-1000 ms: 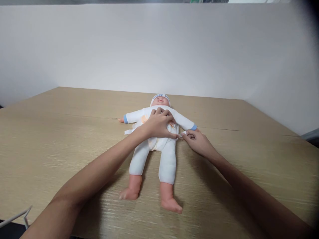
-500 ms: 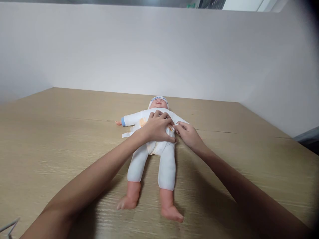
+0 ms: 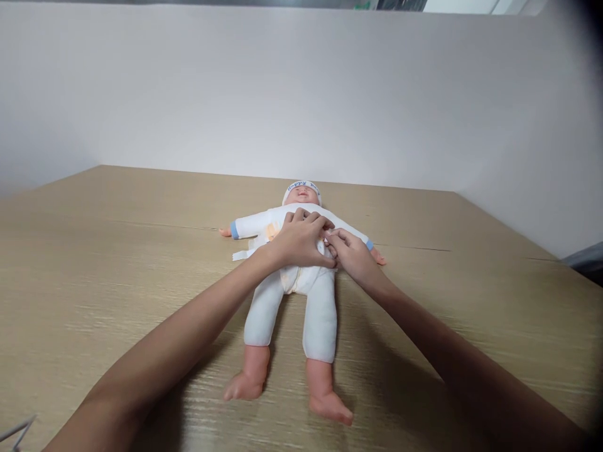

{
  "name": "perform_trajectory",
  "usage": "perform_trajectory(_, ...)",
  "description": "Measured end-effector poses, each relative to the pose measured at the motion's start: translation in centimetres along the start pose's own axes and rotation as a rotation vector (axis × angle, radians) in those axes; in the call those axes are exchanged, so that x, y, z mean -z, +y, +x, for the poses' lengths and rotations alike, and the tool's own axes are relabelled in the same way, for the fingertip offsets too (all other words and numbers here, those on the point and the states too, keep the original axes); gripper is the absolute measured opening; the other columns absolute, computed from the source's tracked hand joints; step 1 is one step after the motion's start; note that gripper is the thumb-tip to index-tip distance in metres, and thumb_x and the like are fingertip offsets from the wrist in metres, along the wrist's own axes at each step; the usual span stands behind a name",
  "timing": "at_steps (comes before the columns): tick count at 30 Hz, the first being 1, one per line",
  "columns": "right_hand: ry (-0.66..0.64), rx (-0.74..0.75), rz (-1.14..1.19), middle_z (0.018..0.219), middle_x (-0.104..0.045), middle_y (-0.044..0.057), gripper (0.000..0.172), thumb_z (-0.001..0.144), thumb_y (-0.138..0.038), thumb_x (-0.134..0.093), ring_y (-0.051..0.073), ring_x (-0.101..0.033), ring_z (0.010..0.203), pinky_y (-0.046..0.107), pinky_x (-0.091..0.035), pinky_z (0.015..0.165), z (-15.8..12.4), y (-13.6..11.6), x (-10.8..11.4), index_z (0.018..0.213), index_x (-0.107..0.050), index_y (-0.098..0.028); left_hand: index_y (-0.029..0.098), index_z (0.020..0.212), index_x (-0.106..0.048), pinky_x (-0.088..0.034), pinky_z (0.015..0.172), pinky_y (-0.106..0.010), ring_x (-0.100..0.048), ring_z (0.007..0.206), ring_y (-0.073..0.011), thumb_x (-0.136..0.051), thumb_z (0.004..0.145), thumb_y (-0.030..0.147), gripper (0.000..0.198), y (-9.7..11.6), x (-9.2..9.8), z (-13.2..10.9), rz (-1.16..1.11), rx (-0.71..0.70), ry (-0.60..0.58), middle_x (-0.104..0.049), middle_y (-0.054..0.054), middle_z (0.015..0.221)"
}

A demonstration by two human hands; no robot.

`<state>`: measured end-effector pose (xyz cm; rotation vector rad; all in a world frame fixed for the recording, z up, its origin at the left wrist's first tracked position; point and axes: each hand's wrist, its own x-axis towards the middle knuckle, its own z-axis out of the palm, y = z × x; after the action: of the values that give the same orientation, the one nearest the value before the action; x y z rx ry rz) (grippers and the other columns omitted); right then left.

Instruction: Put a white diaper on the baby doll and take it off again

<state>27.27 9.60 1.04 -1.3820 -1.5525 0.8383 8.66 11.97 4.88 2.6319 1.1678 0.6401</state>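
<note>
A baby doll [image 3: 320, 320] in white clothes with blue cuffs and a lettered white headband lies on its back, feet toward me. Around its hips is a white diaper [image 3: 296, 282] with an orange print at the waist. My left hand [image 3: 304, 242] rests over the front of the diaper, fingers curved and apart. Just beside it, my right hand [image 3: 348, 251] pinches the diaper's side tab near the waist, mostly hidden by the fingers. On the doll's other side a white diaper tab [image 3: 241, 255] sticks out loose.
The doll lies on a wooden table [image 3: 117, 282] with a seam across it. A pale partition wall [image 3: 282, 94] stands along the far edge and right side. A thin grey object [image 3: 19, 430] shows at the lower left corner.
My right hand has moved slightly left, closer to my left hand, bringing the tab inward over the diaper's front. The doll's arm on the right now shows more.
</note>
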Motion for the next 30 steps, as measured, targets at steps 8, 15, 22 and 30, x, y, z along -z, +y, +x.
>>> perform_trajectory(8,0.058,0.494,-0.254,0.155,-0.070,0.014,0.032,0.116,-0.046,-0.055,0.035,-0.060,0.152,0.058,-0.045,0.131,-5.7,0.6,0.7,0.138,-0.071,-0.028,0.029,0.141,-0.065,-0.041,0.117,-0.056,-0.054,0.139,-0.0407,-0.088,0.082,0.060,0.070,-0.1,0.0,-0.1,-0.009,0.011,-0.023,-0.075,-0.008,0.142)
perform_trajectory(15,-0.035,0.480,-0.109,0.168,-0.062,0.015,0.043,0.119,-0.047,-0.054,0.032,-0.057,0.160,0.056,-0.044,0.135,-5.4,3.1,0.8,0.157,-0.057,-0.026,0.028,0.140,-0.066,-0.043,0.116,-0.057,-0.054,0.138,-0.0422,-0.093,0.080,0.063,0.074,-0.4,-0.1,-0.2,-0.009,-0.003,-0.015,-0.074,-0.009,0.145)
perform_trajectory(22,-0.106,0.617,-0.202,0.181,-0.050,0.009,0.056,0.123,-0.046,-0.045,0.033,-0.043,0.170,0.064,-0.033,0.141,-4.8,3.6,0.9,0.177,-0.047,-0.034,0.027,0.153,-0.059,-0.044,0.122,-0.058,-0.059,0.145,-0.0395,-0.091,0.089,0.059,0.079,-1.2,-0.2,-1.5,-0.189,-0.171,0.196,-0.066,-0.013,0.160)
perform_trajectory(30,-0.119,0.659,-0.265,0.182,-0.048,0.008,0.057,0.123,-0.044,-0.041,0.032,-0.041,0.171,0.062,-0.033,0.142,-4.8,3.5,1.0,0.179,-0.045,-0.035,0.024,0.143,-0.066,-0.045,0.123,-0.049,-0.064,0.140,-0.0299,-0.055,0.117,0.039,0.032,-6.1,0.1,-8.9,-0.223,-0.171,0.392,-0.074,-0.013,0.146)
